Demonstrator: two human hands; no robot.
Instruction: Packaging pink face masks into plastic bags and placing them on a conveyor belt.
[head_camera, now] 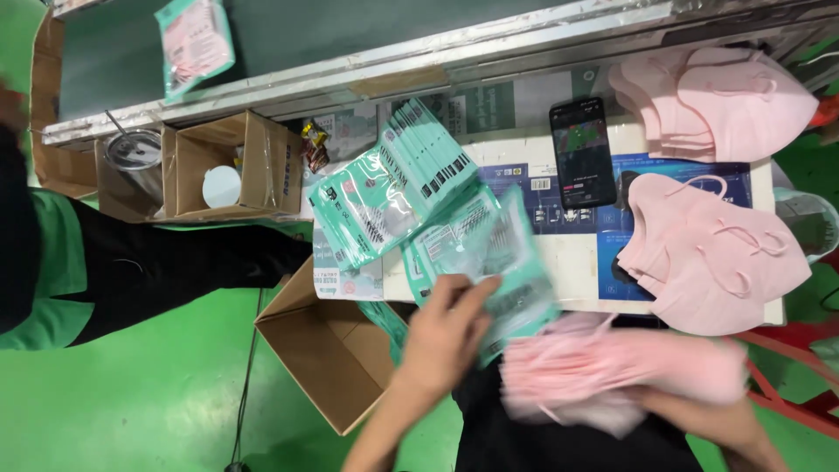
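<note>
- Green floor [157,393] below everything, with an open brown carton [328,350] standing on it at the surface's near-left corner.
- White surface [572,258] in the middle, partly covered by blue printed sheets; a metal-edged conveyor [350,65] running along its far side, one teal packet [194,39] lying on the belt.
- Black-sleeved arm of another person [149,262] reaching in from the left, near a smaller open box [232,170] and a steel tumbler [133,153].
- Two loose piles of pink masks on the right of the surface: far pile [717,100], near pile [712,258].
- Fanned stack of teal pouches [393,188] left of centre on the surface, just beside a black phone [582,150] with a lit screen.
- Blurred bundle of pink masks [612,371] at the near edge, held from beneath by the right hand [708,415]; grip closed on the bundle, fingers mostly hidden.
- Single teal pouch [489,262], blurred, tilted over the near edge of the surface, just left of the bundle.
- Left hand [441,336] with grip pinched on that pouch's lower edge, fingertips [476,288] pressed against its face.
</note>
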